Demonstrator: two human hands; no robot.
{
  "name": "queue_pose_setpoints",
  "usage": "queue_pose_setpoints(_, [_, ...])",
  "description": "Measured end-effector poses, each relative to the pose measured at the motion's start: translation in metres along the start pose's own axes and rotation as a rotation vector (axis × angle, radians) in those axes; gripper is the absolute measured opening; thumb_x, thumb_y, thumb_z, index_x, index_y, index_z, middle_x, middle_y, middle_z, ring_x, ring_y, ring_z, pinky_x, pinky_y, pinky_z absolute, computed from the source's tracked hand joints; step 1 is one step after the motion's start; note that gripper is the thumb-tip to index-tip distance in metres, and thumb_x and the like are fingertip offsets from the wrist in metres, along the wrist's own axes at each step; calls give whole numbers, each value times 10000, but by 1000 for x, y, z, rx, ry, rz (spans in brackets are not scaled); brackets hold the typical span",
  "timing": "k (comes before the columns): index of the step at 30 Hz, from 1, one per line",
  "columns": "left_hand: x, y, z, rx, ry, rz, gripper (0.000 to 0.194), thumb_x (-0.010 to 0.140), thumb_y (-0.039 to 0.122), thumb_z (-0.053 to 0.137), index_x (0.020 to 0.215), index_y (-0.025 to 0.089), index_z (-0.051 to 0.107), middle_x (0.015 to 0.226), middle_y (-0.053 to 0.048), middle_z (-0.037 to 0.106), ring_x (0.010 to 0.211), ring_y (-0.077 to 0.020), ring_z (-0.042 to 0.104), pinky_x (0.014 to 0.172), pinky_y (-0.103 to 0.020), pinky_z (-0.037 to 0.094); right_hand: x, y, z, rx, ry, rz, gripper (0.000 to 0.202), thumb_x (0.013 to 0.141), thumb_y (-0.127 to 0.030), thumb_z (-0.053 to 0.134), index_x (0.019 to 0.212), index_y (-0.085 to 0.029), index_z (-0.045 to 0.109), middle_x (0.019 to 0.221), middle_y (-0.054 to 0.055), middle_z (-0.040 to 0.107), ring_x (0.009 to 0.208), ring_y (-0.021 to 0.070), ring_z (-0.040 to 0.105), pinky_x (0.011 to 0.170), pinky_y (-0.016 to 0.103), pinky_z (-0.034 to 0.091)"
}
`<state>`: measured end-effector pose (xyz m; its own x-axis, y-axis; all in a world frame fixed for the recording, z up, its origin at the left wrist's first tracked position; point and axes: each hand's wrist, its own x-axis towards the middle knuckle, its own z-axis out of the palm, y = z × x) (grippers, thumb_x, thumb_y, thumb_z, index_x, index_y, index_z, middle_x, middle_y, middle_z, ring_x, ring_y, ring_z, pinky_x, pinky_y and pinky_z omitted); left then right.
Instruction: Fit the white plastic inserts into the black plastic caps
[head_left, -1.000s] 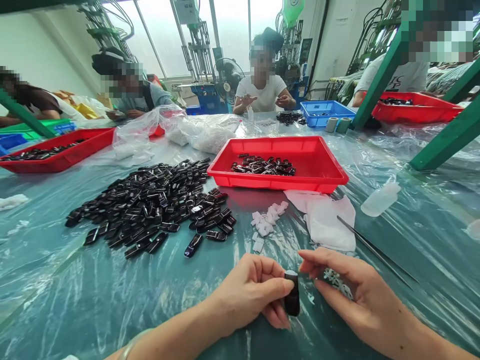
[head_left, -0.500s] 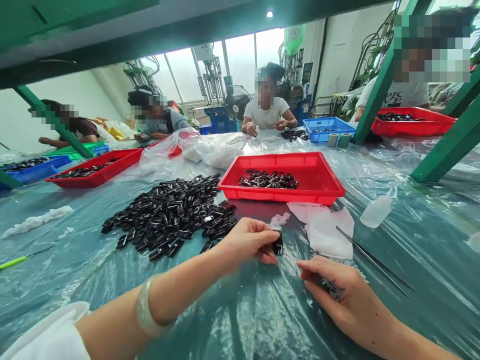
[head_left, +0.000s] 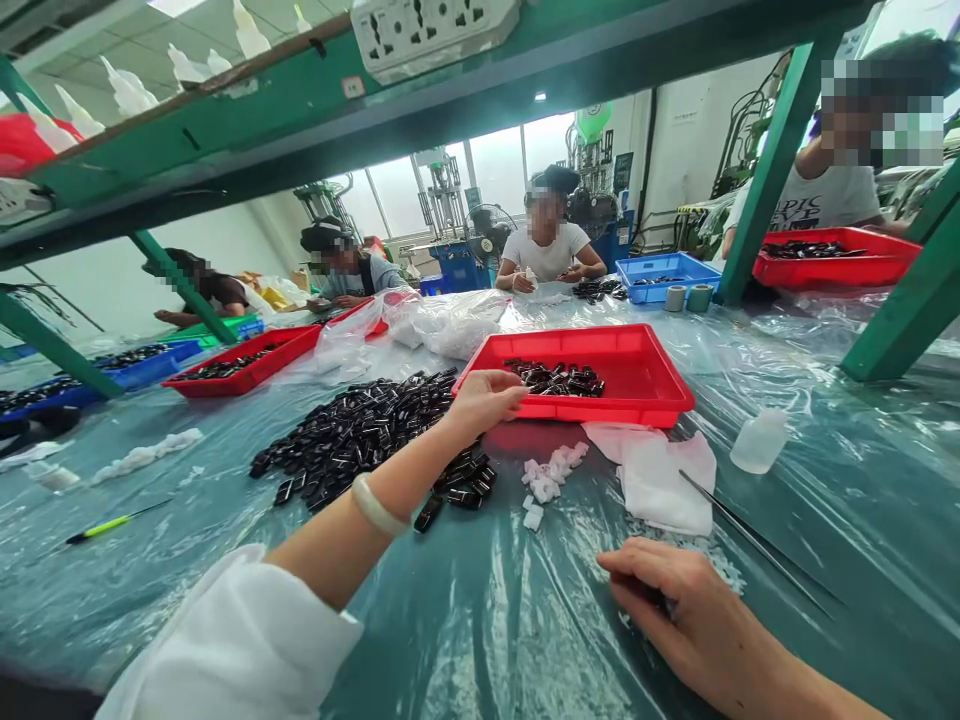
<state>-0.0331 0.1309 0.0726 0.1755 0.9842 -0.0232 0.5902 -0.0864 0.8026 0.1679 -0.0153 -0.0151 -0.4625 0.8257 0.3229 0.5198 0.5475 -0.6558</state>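
Note:
My left hand [head_left: 489, 402], with a pale bangle [head_left: 379, 507] on its wrist, reaches over the front left edge of the red tray [head_left: 637, 411]. Its fingers are curled together; whatever they hold, if anything, is hidden. Small glossy black parts [head_left: 558, 379] lie inside that tray. Under and beside my left forearm spreads a big heap of similar black parts [head_left: 352, 430]. My right hand [head_left: 667, 590] rests low on the plastic-covered table, fingers loosely bent, thumb and forefinger apart, nothing visible between them. Small white pieces [head_left: 551, 472] lie between my hands and the tray.
Beyond my right hand are a white cloth [head_left: 667, 485], metal tweezers [head_left: 757, 540] and a translucent bottle [head_left: 760, 440]. A yellow-green handled tool [head_left: 109, 529] lies left. Green shelf posts [head_left: 780, 170] and an overhead beam [head_left: 450, 120] frame the table. Several co-workers sit across it.
My left hand, which held a black part above the table, has moved forward to the tray; the part is no longer visible. My right hand stays nearly put. The view has tilted upward.

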Motion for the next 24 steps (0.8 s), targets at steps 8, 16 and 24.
queue_pose_setpoints(8, [-88,-52,-27,567,-117,115,221,625,43,536,743,180,663,808,-50,635,864,-222,569,810,-323,412,0,0,1,-1,-1,21,214,871,-172,402,881,-152,615,740,57,616,678,169,589,613,292,466])
queue_pose_setpoints(16, [-104,-41,-10,683,-195,191,241,735,84,442,865,153,632,834,-71,616,832,-203,555,754,-298,410,0,-2,0,17,33,17,210,871,-178,409,931,-154,610,757,53,622,678,161,591,612,286,467])
queue_pose_setpoints(24, [-119,11,26,316,-537,364,222,725,96,510,882,145,660,748,-18,587,649,-105,519,591,-193,388,0,-10,-6,231,50,85,195,852,-244,475,937,-188,641,741,16,621,656,128,565,601,245,435])
